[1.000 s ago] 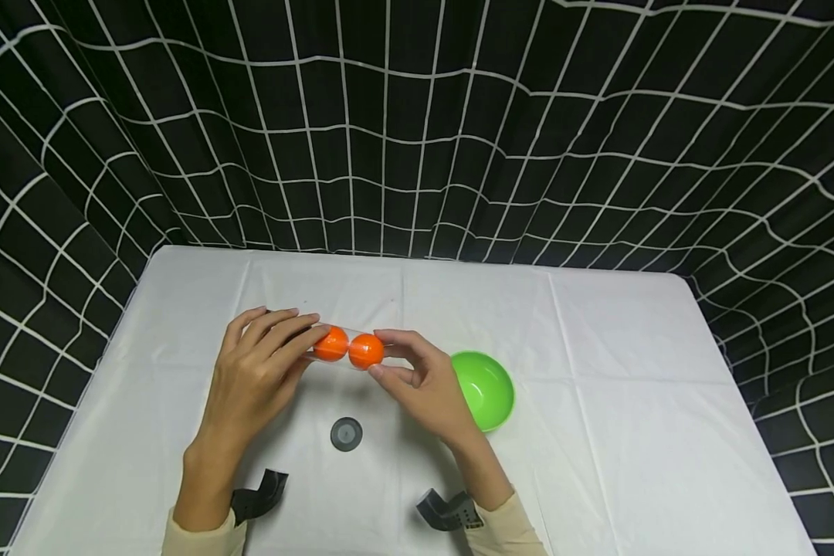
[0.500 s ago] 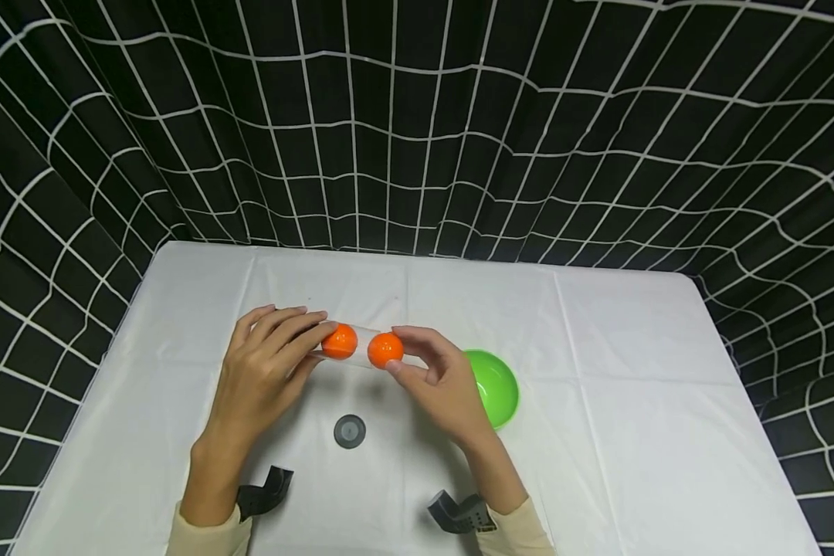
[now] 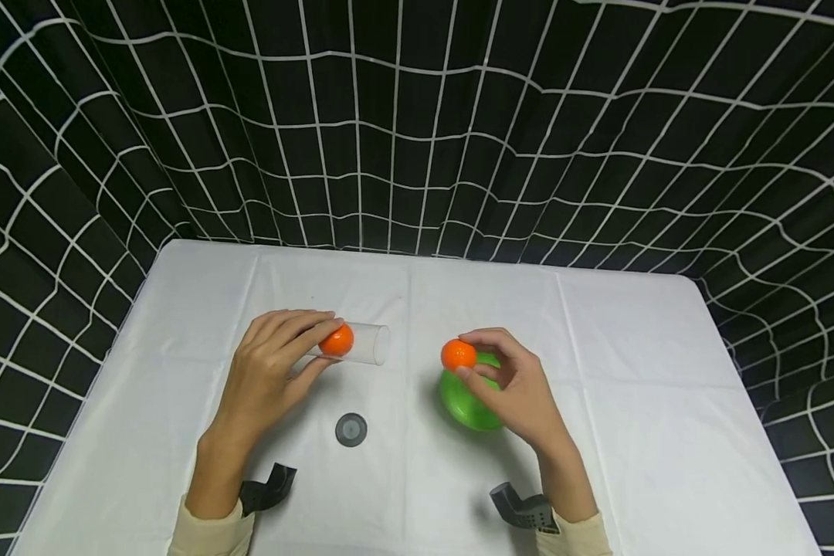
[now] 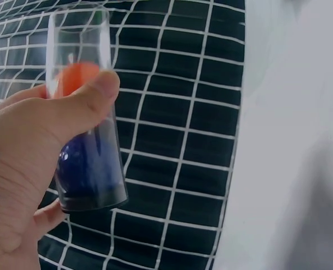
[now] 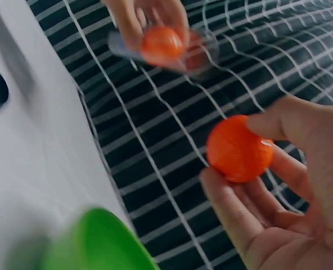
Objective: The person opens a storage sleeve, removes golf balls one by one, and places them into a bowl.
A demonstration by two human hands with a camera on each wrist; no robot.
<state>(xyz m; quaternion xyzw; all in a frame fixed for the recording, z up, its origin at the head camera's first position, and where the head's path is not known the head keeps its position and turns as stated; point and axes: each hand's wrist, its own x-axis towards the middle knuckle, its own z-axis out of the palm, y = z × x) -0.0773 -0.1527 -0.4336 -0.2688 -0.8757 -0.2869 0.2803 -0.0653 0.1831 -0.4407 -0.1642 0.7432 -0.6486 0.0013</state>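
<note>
**One ball out of the tube, one left inside**

Left hand (image 3: pixel 271 369) is wrapped around the clear tube (image 3: pixel 361 344), holding it level just above the table (image 3: pixel 639 386), open end pointing toward 3 o'clock. One orange ball in the tube (image 3: pixel 337 340) sits near the fingertips. The left wrist view also shows a dark blue shape at the tube's closed end; can't tell what it is.

Right hand (image 3: pixel 510 382) pinches the other orange ball (image 3: pixel 458 355) between thumb and fingertips, right over the green bowl (image 3: pixel 466 405), not touching it. The bowl looks empty as far as visible.

My read: roughly halfway. First ball extracted but not yet dropped; second not yet pulled. The black cap (image 3: pixel 350 429) lies on the table at 6 o'clock from the tube, off and untouched.
</note>
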